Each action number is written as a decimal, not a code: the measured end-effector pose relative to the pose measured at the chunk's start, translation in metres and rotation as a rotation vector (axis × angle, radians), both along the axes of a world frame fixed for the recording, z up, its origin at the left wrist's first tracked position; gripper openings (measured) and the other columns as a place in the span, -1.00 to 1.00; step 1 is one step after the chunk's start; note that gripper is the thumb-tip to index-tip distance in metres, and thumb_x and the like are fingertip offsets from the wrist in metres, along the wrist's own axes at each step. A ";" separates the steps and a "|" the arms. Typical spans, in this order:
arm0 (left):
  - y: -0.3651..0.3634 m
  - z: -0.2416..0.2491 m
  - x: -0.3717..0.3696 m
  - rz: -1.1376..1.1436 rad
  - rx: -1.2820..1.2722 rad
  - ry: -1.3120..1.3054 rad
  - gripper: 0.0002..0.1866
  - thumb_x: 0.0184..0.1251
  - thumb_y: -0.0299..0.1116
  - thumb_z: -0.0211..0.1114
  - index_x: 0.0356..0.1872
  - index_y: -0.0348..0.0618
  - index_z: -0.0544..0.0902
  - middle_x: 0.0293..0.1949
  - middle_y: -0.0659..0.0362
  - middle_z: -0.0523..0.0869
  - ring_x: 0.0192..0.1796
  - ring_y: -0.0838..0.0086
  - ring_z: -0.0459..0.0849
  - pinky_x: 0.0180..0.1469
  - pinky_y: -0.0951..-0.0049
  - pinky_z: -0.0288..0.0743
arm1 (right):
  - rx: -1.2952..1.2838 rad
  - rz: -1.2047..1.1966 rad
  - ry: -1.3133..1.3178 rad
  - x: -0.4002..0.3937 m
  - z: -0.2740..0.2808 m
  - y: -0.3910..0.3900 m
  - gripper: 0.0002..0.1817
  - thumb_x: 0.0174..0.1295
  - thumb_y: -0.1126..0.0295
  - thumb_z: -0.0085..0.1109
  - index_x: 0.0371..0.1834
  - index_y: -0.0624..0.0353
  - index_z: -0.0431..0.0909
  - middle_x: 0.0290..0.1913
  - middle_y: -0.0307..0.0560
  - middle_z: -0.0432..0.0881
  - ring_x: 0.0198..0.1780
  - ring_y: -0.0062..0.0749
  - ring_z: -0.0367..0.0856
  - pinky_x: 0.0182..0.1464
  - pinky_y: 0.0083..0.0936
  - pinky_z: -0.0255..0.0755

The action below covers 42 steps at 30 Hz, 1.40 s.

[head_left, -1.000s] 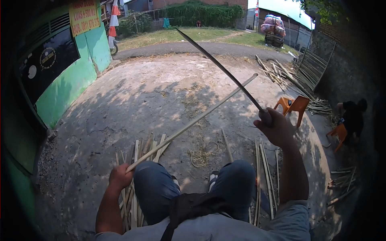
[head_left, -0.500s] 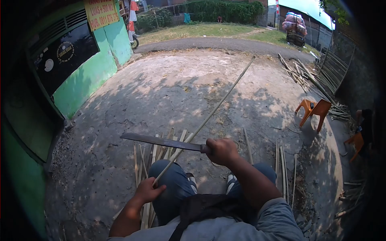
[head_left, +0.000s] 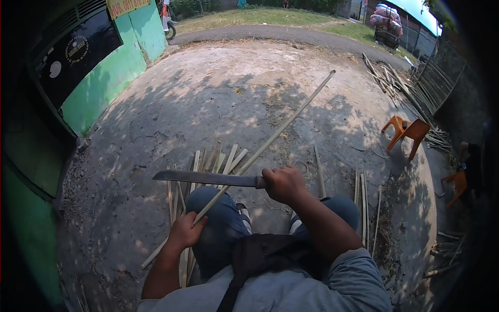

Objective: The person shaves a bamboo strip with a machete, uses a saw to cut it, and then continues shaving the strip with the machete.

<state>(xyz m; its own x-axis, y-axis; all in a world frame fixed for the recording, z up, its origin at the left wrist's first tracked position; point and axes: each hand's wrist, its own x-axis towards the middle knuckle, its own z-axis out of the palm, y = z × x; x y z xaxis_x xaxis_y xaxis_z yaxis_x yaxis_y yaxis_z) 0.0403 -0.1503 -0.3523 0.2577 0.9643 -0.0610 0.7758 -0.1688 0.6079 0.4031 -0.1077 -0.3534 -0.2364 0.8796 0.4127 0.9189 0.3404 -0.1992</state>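
A long bamboo strip slants from beside my left knee up to the right, over the ground. My left hand is closed round its lower part, and its tail end sticks out below the wrist. My right hand grips the handle of a large machete. The blade points left and lies across the strip, above my left knee; whether it touches the strip I cannot tell. Several split bamboo pieces lie on the ground under and beyond my left leg.
More strips lie right of my right knee. An orange chair stands at the right, near a bamboo pile and a second orange chair beside a partly visible person. A green wall rises at the left.
The view has tilted down slightly. My left hand has shifted along with the strip, whose tail end now shows below my wrist. The machete blade is more level.
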 end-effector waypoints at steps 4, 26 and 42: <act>-0.006 0.004 0.006 0.038 0.006 0.061 -0.48 0.57 0.07 0.27 -0.35 -0.25 0.58 -0.46 -0.21 0.68 -0.28 -0.27 0.71 -0.28 -0.10 0.48 | -0.050 -0.278 0.226 0.021 0.006 0.021 -0.81 0.36 0.20 0.26 -0.29 0.05 0.61 -0.42 0.08 0.73 -0.32 0.18 0.76 -0.24 0.08 0.58; 0.011 -0.003 0.001 0.007 -0.096 -0.076 -0.38 0.61 0.21 0.20 -0.38 -0.24 0.54 -0.54 -0.02 0.59 -0.44 0.16 0.61 -0.35 0.15 0.42 | -0.030 -0.091 0.286 0.013 -0.008 0.015 -0.80 0.26 0.21 0.38 -0.29 0.05 0.60 -0.44 0.11 0.68 -0.31 0.23 0.72 -0.27 0.09 0.56; 0.010 0.008 -0.003 0.002 -0.183 -0.114 -0.52 0.31 -0.03 0.57 -0.44 -0.19 0.53 -0.55 0.15 0.59 -0.46 0.41 0.55 -0.36 0.29 0.43 | 0.065 -0.007 0.193 0.013 -0.006 0.012 -0.81 0.23 0.22 0.38 -0.33 0.04 0.58 -0.46 0.01 0.67 -0.38 0.10 0.71 -0.29 0.00 0.54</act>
